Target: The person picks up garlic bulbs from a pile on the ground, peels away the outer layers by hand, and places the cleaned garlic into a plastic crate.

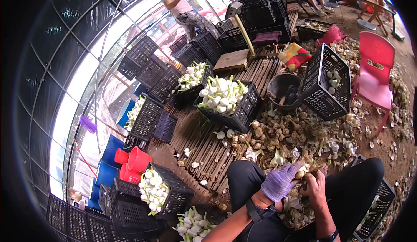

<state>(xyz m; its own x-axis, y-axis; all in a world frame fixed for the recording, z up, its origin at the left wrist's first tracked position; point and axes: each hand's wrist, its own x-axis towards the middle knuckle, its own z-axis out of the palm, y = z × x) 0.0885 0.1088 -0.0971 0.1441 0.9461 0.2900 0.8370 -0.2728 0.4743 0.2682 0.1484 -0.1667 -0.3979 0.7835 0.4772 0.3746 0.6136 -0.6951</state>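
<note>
My left hand [280,182], in a purple knit glove, holds a garlic bulb [300,173] with brown, dirty outer skin. Bare, my right hand [314,186] closes on the same bulb from the other side, its fingers and thumb against it. Something dark shows by the right thumb, too hidden to name. Both hands are between my knees, over a heap of peeled garlic skins [294,206]. Just beyond them, unpeeled garlic bulbs [286,129] lie in a pile with loose husks.
A black crate of peeled white garlic [242,116] stands ahead on wooden slats [208,147]. A tilted crate [312,93], a black bucket [284,102] and a red plastic chair [374,75] are ahead right. Red buckets [138,160] stand left. A person [185,10] is at the back.
</note>
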